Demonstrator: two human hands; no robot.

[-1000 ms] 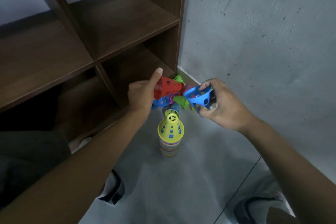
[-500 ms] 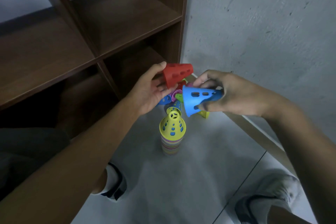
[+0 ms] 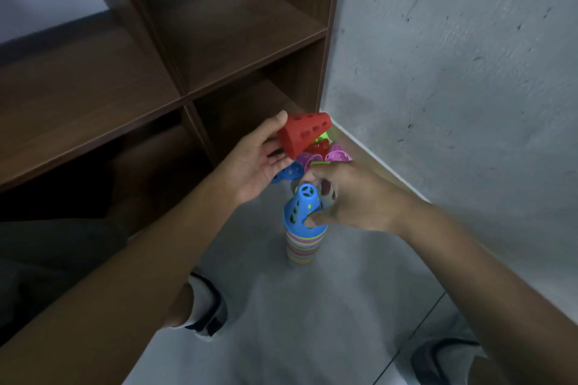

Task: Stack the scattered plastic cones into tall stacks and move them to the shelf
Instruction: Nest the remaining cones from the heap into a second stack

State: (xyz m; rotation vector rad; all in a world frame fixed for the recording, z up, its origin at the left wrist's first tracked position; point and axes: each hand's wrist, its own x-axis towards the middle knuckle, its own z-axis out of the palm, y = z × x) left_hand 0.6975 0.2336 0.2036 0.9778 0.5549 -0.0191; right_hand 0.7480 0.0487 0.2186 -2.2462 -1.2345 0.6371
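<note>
Partway through, judging by the layout. Right hand [image 3: 353, 197] curled over the blue cone [image 3: 301, 212], thumb and fingers [image 3: 316, 220] pinching its lower wall as it sits on top of the striped stack [image 3: 301, 248] standing on the floor [image 3: 312, 322]; whether fully seated or just being pressed down, cannot tell. Left hand [image 3: 259, 162] raised beside it, thumb and loosely spread fingers gripping a red cone [image 3: 301, 134] tilted on its side, above and apart from the stack. Probably next in line for the top.

Behind the hands, against the wall corner, a small heap of loose cones [image 3: 325, 155]: pink, red, green, blue, partly hidden, so count unclear. Wooden shelf [image 3: 219, 28] at left, with no cones visible in its compartments.

Done so far: one fairly tall stack of many coloured rims, blue on top. Left to do: red cone on, remaining heap gathered, then the stack carried to the shelf.
</note>
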